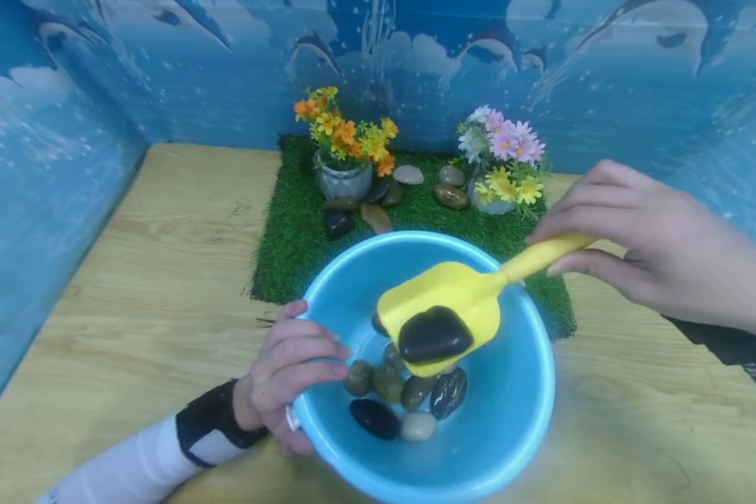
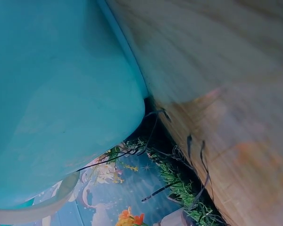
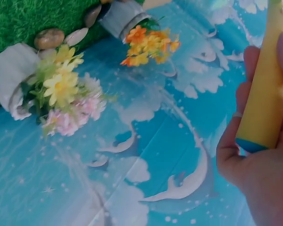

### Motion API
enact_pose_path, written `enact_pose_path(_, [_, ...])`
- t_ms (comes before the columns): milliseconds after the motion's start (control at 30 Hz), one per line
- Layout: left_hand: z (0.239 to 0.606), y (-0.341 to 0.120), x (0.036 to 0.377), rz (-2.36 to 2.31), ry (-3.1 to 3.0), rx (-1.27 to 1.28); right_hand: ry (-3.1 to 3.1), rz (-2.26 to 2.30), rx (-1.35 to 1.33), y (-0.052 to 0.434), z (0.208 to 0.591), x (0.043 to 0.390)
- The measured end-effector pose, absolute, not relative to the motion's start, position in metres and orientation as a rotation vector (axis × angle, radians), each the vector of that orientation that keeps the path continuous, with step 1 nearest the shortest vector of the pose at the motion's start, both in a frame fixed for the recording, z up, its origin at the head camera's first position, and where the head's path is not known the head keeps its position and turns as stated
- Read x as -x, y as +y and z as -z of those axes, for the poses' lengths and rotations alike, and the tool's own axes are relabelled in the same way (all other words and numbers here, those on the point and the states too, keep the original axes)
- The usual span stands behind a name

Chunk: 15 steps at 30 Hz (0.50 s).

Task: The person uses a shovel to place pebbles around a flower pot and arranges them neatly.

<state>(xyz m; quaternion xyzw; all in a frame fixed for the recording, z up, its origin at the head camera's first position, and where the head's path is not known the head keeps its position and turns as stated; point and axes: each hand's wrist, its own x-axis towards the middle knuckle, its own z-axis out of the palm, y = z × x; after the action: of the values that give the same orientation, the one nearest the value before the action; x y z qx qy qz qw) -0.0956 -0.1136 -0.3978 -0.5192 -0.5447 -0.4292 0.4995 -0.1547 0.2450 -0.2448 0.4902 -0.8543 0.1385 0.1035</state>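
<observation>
Right hand (image 1: 642,238) grips the handle of a yellow scoop (image 1: 460,308), fingers curled round it, thumb side underneath. In the right wrist view the same handle sits between curled fingers (image 3: 236,155), with a blue band at its end. The scoop blade hangs above the inside of a blue basin (image 1: 523,392), tilted down toward the person. One black stone (image 1: 435,334) lies on the blade, resting against its front lip.

Left hand (image 1: 290,371) holds the basin's near-left rim, fingers hooked over the edge into the bowl, thumb underneath on the outside. The left wrist view shows only the basin's blue outer wall close up beside the wooden surface (image 2: 236,70); the fingers themselves are not visible there.

In the bottom of the basin is a cluster of pebbles (image 1: 403,399): dark, greenish, brown and one pale one, all touching or just beside one another, under and in front of the scoop blade.

The basin stands on the wooden surface, its far rim overlapping a green grass mat (image 1: 290,238). On the mat are a grey pot of orange and yellow flowers (image 1: 346,143) at the left and a pot of pink, white and yellow flowers (image 1: 504,157) at the right. More loose stones (image 1: 378,217) lie on the mat between and before the pots. Blue dolphin-print walls (image 1: 50,175) stand behind and at both sides.
</observation>
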Motion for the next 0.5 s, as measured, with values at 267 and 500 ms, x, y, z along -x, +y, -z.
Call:
enact_pose_path(267, [0.394, -0.112, 0.096, 1.028, -1.295, 1.258, -2.597, -0.378, -1.165, 0.237, 0.247, 0.169])
enact_pose_path(500, [0.4, -0.113, 0.097, 1.028, -1.281, 1.248, -2.792, -0.406, -0.991, 0.213, 0.27, 0.197])
